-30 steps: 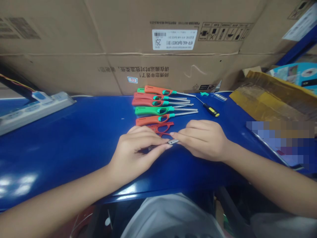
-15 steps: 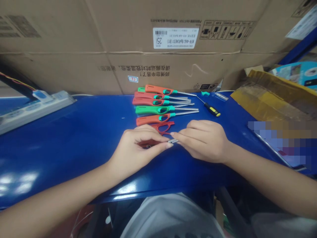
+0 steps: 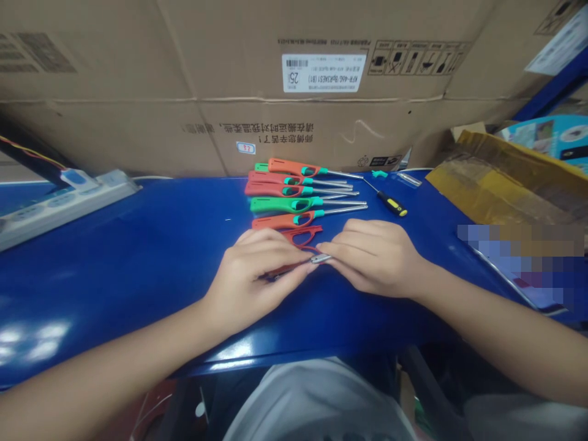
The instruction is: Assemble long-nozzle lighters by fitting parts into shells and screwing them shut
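A short silver metal tube [image 3: 320,259] lies between my two hands, low over the blue table. My left hand [image 3: 252,278] is closed, its thumb and forefinger pinching the tube's left end. Bent fingers of my right hand [image 3: 376,257] grip the other end and hide it. Just beyond the fingertips is a red plastic lighter casing [image 3: 307,235], partly covered by my left hand. Something dark reddish shows under the left palm, too hidden to make out. Past the casing lie several long-nosed lighters, among them an orange one [image 3: 280,221] and a green one [image 3: 273,205].
Right of the lighters lies a black-and-yellow screwdriver [image 3: 391,203]. Behind it are a small teal plastic part [image 3: 380,174] and a shiny metal piece [image 3: 408,179]. A white power strip [image 3: 68,205] stands at left, a taped yellow-brown box [image 3: 500,184] at right. Cardboard [image 3: 138,128] walls the back.
My fingers have shifted slightly on the metal tube, and its visible part has turned a little. The lighters and the other things on the table have stayed put.
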A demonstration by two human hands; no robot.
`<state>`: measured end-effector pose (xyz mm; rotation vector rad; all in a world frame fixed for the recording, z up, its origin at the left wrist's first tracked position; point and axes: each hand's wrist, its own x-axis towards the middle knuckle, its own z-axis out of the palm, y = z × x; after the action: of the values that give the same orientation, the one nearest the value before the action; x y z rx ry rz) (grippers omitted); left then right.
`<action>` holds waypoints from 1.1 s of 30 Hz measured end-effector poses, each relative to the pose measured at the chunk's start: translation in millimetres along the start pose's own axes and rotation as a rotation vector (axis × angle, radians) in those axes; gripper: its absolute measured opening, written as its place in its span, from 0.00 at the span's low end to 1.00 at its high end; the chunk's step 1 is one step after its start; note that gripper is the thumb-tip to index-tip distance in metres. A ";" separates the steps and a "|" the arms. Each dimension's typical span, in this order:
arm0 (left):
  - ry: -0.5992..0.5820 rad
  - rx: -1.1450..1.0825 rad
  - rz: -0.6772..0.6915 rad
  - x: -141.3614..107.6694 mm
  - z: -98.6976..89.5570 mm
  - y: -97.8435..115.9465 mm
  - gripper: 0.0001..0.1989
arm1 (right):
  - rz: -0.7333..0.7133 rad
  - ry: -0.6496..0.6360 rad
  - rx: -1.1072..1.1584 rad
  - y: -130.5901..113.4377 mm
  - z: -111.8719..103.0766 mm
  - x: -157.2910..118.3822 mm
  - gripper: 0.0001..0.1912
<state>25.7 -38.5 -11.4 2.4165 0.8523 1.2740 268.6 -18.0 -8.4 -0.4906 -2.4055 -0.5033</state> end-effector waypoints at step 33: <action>-0.183 -0.973 -1.042 14.3 -1.8 -14.7 0.27 | 0.270 -0.031 0.217 27.9 -10.3 -3.6 0.08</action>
<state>25.1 -18.2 -8.2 1.0271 0.9147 0.7242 289.2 0.3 3.4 -0.7160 -2.3396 -0.1163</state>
